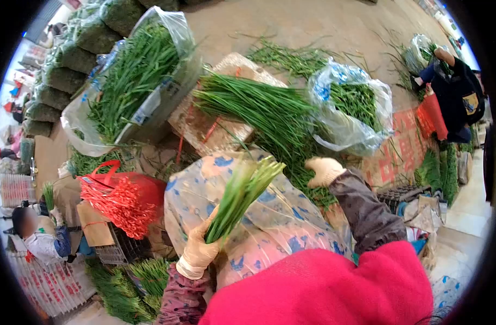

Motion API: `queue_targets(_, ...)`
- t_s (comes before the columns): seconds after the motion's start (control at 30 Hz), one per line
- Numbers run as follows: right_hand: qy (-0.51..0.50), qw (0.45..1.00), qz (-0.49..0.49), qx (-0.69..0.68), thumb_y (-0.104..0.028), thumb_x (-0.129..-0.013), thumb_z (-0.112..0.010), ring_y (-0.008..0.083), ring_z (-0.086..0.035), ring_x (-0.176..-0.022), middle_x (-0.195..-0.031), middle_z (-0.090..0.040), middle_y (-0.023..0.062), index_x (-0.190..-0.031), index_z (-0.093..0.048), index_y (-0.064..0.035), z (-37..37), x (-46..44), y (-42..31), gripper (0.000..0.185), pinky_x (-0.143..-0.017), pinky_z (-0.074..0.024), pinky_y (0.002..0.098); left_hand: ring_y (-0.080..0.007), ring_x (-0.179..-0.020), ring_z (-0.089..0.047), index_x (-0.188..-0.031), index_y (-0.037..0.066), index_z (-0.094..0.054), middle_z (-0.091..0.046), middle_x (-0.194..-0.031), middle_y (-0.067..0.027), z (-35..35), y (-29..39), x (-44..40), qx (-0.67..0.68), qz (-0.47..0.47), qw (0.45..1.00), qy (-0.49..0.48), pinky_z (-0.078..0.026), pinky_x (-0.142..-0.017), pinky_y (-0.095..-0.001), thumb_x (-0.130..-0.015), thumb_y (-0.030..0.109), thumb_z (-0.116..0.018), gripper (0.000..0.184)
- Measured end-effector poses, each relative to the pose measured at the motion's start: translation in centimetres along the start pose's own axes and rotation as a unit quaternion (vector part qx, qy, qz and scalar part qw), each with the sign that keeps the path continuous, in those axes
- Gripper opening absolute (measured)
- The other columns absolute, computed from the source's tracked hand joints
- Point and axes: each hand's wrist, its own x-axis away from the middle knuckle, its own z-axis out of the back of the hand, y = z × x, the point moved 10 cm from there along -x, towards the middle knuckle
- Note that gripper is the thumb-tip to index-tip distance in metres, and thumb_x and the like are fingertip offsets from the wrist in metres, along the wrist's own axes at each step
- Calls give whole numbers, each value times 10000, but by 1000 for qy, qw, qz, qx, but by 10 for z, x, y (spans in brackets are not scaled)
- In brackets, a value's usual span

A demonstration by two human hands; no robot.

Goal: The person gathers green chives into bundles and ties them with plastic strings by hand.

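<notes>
My left hand (199,246), in a pale glove, is closed round a small bunch of green stalks (240,200) held over my lap, their pale ends pointing up and right. My right hand (325,171), also gloved, is by the loose greens (297,168) right of my lap; its fingers are partly curled and what they hold, if anything, is hidden. A large pile of long green stalks (259,103) lies on a pale block (185,119) in front of me. A patterned plastic apron (194,189) covers my knees.
A large plastic bag (74,122) of greens stands front left, a smaller bag (381,103) front right. Left of my lap are a red bag (150,189) with red ties (123,208) and a dark crate (126,249). Other people (44,244) sit left and right (456,92).
</notes>
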Motion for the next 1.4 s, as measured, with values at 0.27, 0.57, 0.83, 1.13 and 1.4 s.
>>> queue_targets(0.27, -128, 768, 230, -584, -236, -671, -848, 170, -405, -1289, -1433, -412, 106, -1478, -243, -71, 39, -4, -150, 1022, -1053, -354, 328, -176, -621, -582, -1111, 15, -580, -630, -868, -89, -17, -3, -1, 265, 125, 953, -70, -451, -511, -292, -758, 51, -755, 396)
queue_targets(0.57, -199, 569, 319, -731, -257, -670, -855, 277, -579, -1129, -1166, -622, 145, -1440, -323, -51, 106, 14, -222, 958, -989, -454, 405, -174, -645, -611, -1138, 7, -562, -619, -830, -87, -62, -24, 9, 193, 224, 931, -215, -495, -525, -283, -767, 137, -753, 437)
queue_targets(0.83, 145, 636, 348, -673, -138, -853, -687, 243, -665, -875, -863, -659, 89, -1000, -616, -14, 228, 28, -178, 205, -745, -565, 350, -156, -706, -605, -1153, -15, -557, -629, -943, -94, -33, -29, -8, 226, 93, 951, -189, -505, -610, -280, -819, 80, -687, 370)
queue_targets(1.13, 453, 732, 426, -278, 68, -871, -575, 148, -636, -852, -976, -664, 92, -1045, -603, 12, 422, 124, -183, 184, -813, -549, 279, -142, -848, -608, -1434, 119, -397, -572, -1170, -82, 24, -26, -14, -69, 134, 974, -167, -514, -689, -259, -875, 130, -656, 616)
queue_targets(1.4, -24, 813, 394, -428, -77, -887, -611, 145, -650, -801, -854, -677, 72, -1022, -623, 19, 307, 95, -310, 166, -746, -526, 274, -250, -1290, -414, -1523, 147, -82, -415, -1412, -142, -8, 204, -41, 132, -323, 914, -207, -329, -1064, -393, -761, 355, -778, 1053)
